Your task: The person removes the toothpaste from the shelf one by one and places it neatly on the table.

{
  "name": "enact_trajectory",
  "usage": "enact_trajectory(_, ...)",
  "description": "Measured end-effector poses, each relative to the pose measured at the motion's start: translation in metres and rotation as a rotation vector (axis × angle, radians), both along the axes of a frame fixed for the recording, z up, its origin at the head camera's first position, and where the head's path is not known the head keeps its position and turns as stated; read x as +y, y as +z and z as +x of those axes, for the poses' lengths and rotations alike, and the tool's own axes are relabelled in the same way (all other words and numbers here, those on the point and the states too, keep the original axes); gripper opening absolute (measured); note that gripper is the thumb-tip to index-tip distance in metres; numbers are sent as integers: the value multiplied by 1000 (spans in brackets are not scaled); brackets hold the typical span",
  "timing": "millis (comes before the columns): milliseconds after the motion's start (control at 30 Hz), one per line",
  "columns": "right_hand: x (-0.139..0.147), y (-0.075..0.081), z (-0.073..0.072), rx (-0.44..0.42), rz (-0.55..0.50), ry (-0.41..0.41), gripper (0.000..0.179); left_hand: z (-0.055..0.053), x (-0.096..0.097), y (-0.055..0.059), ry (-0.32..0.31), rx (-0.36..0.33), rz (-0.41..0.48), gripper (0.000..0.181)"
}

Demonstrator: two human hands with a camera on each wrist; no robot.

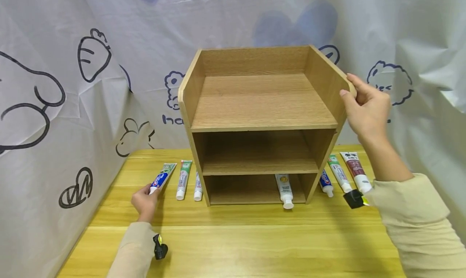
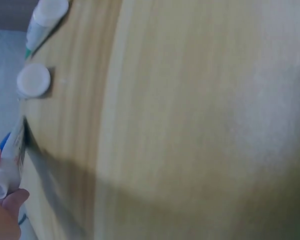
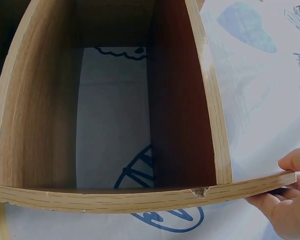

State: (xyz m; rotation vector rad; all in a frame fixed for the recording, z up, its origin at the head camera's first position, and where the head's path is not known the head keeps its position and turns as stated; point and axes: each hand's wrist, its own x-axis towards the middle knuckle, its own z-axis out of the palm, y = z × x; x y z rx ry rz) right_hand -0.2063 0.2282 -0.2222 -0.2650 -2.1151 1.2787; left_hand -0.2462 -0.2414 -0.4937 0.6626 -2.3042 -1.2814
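Observation:
In the head view, my left hand [image 1: 145,203] holds a blue, green and white toothpaste tube [image 1: 162,177] near its cap end, at the left of the table. The left wrist view shows the white cap end of this tube [image 2: 9,172] between thumb and fingers; whether its far end touches the table I cannot tell. My right hand [image 1: 371,108] grips the upper front corner of the right side panel of a wooden shelf unit [image 1: 269,104]. Close up in the right wrist view, thumb and fingers of the right hand [image 3: 290,202] pinch that panel's edge [image 3: 115,201] from both sides.
Two tubes, one green and white [image 1: 183,180] and one partly hidden [image 1: 198,188], lie left of the shelf. A white tube [image 1: 284,189] sticks out of its bottom compartment. To the right lie blue [image 1: 325,183], green-white [image 1: 339,173] and maroon-white [image 1: 356,172] tubes. A drawn-on white curtain [image 1: 225,23] surrounds the table.

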Motion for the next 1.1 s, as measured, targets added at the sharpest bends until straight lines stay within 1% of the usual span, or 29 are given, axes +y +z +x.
enact_trajectory(133,0,-1,0,1,5,-1,40,0,-4,-6,-33,-32,-46,34)
enact_trajectory(267,-1,-1,0,-5,6,-1,40,-2,-7,-13,-54,-31,-86,33)
enact_trajectory(367,-1,-1,1,-5,4,-1,40,-3,-7,-16,-59,-30,-105,33)
enact_trajectory(600,-2,-2,1,9,7,-3,40,-7,-3,-19,-67,-66,-84,37)
enact_trajectory(733,-1,-2,0,12,11,0,40,-8,-2,-20,-69,-79,-99,37)
enact_trajectory(1000,-1,-2,0,14,14,-1,40,-6,0,-19,-105,-48,-146,37)
enact_trajectory(1100,-1,-2,0,12,13,-2,40,-4,2,-17,-133,-37,-192,39)
